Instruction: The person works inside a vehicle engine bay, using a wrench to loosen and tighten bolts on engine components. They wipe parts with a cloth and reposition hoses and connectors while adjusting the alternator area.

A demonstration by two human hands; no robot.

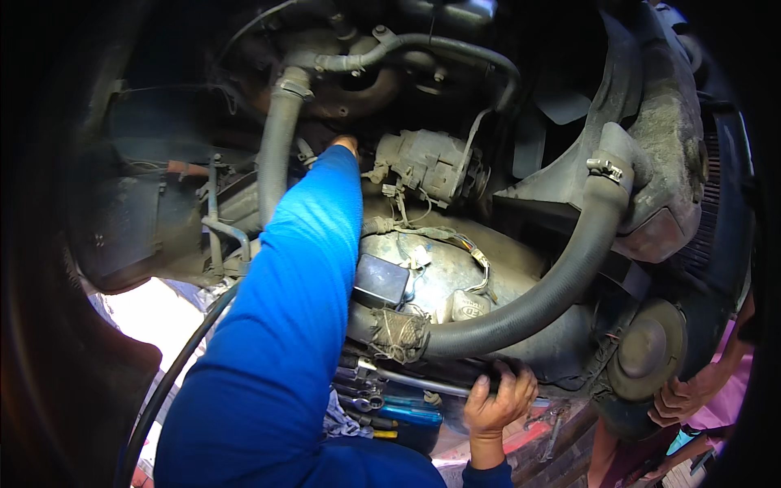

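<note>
My left arm, in a blue sleeve, reaches deep into an engine bay. Only the back part of my left hand [347, 145] shows, beside the alternator [427, 163] and below a rusty manifold [358, 98]; its fingers are hidden. At the near side, my right hand [500, 398] curls its fingers over the dark body edge [455, 368]. A long metal rod [419, 381] runs up to that hand and passes under it. Between both hands a thick black hose [537, 313] curves over a brake fluid reservoir cap [470, 307].
Another hose [281, 138] rises left of my forearm. Tools, including a wrench [362, 402], lie near the body edge. On the right stand the fan shroud [602, 106], radiator [709, 195] and a round dark part [651, 348], beside another person's hand [679, 400].
</note>
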